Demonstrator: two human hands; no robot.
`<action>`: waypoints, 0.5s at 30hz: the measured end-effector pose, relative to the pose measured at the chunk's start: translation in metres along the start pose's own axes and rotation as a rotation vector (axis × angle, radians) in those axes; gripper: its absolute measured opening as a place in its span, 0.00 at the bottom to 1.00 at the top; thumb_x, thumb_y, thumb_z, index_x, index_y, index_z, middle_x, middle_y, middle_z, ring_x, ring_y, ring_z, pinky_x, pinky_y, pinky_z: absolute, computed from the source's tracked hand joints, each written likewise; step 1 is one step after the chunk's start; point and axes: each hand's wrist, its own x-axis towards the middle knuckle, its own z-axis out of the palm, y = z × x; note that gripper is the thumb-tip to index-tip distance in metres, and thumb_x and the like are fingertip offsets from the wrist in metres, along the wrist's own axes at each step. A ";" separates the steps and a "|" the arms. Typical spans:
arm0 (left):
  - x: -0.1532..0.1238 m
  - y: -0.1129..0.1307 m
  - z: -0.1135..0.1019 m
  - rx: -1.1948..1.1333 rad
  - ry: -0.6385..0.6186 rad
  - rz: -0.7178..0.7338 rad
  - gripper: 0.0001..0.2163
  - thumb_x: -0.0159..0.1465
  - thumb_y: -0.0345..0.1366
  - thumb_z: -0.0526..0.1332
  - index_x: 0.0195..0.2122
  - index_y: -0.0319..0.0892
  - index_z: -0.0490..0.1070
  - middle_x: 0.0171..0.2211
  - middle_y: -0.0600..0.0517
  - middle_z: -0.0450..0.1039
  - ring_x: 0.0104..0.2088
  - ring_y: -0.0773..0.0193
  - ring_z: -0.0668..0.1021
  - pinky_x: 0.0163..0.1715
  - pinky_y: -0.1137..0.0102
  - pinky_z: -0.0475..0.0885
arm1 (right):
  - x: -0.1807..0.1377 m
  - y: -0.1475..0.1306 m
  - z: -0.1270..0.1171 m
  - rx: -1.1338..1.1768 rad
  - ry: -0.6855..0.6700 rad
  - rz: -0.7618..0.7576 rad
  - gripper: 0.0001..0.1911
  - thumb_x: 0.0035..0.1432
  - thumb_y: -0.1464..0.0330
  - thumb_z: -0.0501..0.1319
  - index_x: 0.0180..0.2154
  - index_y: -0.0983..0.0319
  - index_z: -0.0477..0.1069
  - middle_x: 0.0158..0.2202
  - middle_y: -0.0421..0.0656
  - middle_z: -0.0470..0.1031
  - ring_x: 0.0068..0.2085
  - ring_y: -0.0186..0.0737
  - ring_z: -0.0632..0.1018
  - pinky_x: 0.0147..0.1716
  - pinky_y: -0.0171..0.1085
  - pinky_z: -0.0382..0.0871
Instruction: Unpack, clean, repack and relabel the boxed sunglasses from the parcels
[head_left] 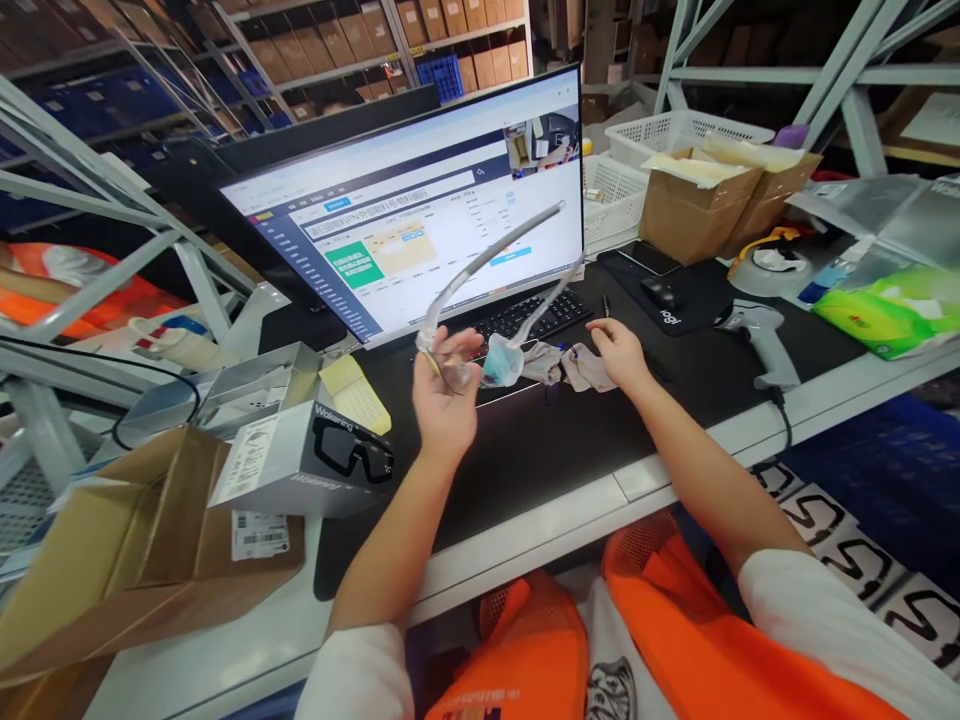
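Observation:
My left hand is raised above the black desk mat, fingers pinched on a pair of clear-framed glasses. Their temple arms point up toward the monitor, and one lens looks pale blue. My right hand rests lower on the mat, fingers closed on a grey cloth beside the keyboard. A second piece of grey cloth lies between my hands.
A white glasses box sits on open cardboard boxes at the left. A mouse, phone and barcode scanner lie to the right. Brown boxes, white baskets and plastic bags stand farther back.

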 end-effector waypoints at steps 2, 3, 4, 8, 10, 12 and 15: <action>0.010 0.007 -0.016 0.125 0.046 0.084 0.23 0.67 0.47 0.66 0.60 0.47 0.66 0.56 0.42 0.76 0.55 0.54 0.81 0.55 0.60 0.77 | 0.012 0.009 -0.001 -0.103 -0.073 0.034 0.16 0.61 0.67 0.58 0.46 0.64 0.79 0.53 0.53 0.79 0.58 0.49 0.77 0.64 0.49 0.65; 0.014 0.011 -0.023 0.196 0.058 0.124 0.22 0.68 0.46 0.65 0.60 0.46 0.67 0.57 0.42 0.76 0.56 0.54 0.80 0.55 0.59 0.77 | 0.016 0.012 0.000 -0.112 -0.110 0.044 0.15 0.59 0.68 0.60 0.46 0.64 0.80 0.53 0.52 0.80 0.58 0.49 0.77 0.65 0.48 0.63; 0.017 0.015 -0.030 0.270 0.055 0.170 0.20 0.69 0.44 0.64 0.60 0.45 0.68 0.56 0.43 0.76 0.56 0.54 0.80 0.56 0.59 0.76 | 0.018 0.013 0.003 -0.126 -0.144 0.057 0.15 0.58 0.69 0.61 0.45 0.63 0.81 0.52 0.52 0.81 0.57 0.49 0.77 0.65 0.46 0.64; 0.024 0.034 -0.048 0.558 -0.081 0.354 0.14 0.69 0.34 0.61 0.56 0.45 0.74 0.50 0.47 0.80 0.52 0.57 0.81 0.57 0.58 0.75 | 0.021 0.009 0.011 -0.171 -0.189 0.155 0.12 0.54 0.66 0.64 0.40 0.62 0.82 0.41 0.52 0.83 0.49 0.49 0.80 0.55 0.41 0.69; 0.024 0.043 -0.050 0.657 -0.120 0.380 0.15 0.67 0.32 0.60 0.54 0.45 0.75 0.48 0.48 0.81 0.50 0.58 0.81 0.57 0.57 0.75 | 0.025 0.003 0.006 -0.179 -0.164 0.203 0.09 0.54 0.65 0.64 0.33 0.62 0.80 0.32 0.50 0.82 0.43 0.49 0.80 0.50 0.40 0.70; 0.024 0.050 -0.050 0.720 -0.106 0.370 0.16 0.66 0.30 0.60 0.53 0.44 0.75 0.47 0.48 0.81 0.49 0.58 0.81 0.56 0.57 0.75 | 0.034 -0.007 -0.007 -0.162 -0.118 0.224 0.09 0.52 0.64 0.64 0.26 0.62 0.76 0.23 0.47 0.77 0.37 0.48 0.79 0.45 0.40 0.70; 0.024 0.054 -0.050 0.792 -0.074 0.340 0.17 0.63 0.27 0.58 0.52 0.43 0.76 0.45 0.49 0.82 0.46 0.58 0.81 0.52 0.60 0.76 | 0.059 -0.028 -0.030 -0.063 0.010 0.214 0.09 0.52 0.64 0.62 0.23 0.61 0.70 0.21 0.43 0.70 0.33 0.45 0.76 0.38 0.38 0.70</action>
